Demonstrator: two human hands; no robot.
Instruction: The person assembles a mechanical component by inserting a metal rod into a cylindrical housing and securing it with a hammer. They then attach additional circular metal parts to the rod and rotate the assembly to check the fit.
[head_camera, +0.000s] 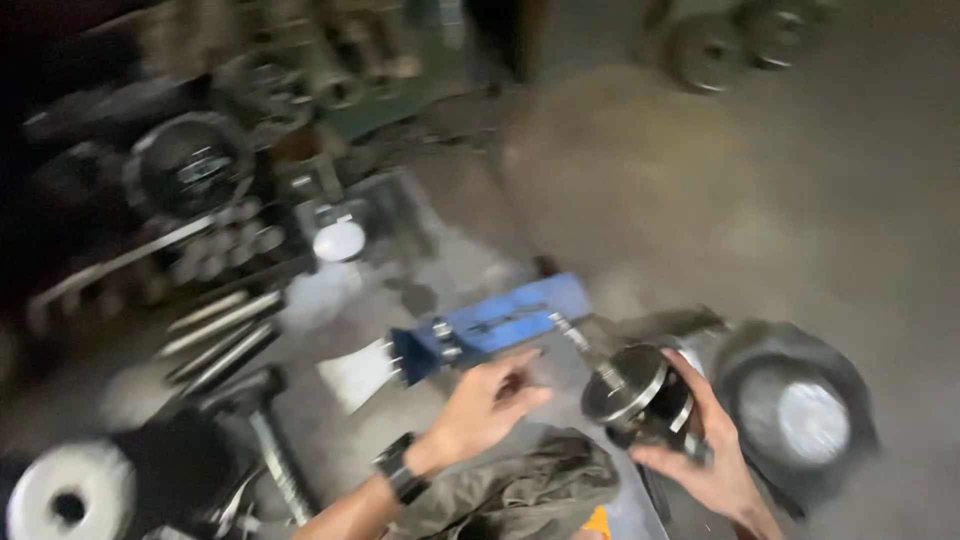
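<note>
We see the right hand (715, 460) with its grip closed around a round metal part (640, 392), a dark cylinder with a shiny rimmed face, held up above the floor (640, 200). Just left of that part, the left hand (487, 405) hovers with fingers loosely spread and nothing in its grip; a black watch (400, 468) sits on its wrist. Beyond the part, up and to the left, a blue block-shaped tool (495, 325) lies on the floor. Right of the part rests a dark round pan (795, 405). Below the part, a crumpled olive cloth (525, 490) lies near the left wrist. The view is blurred.
</note>
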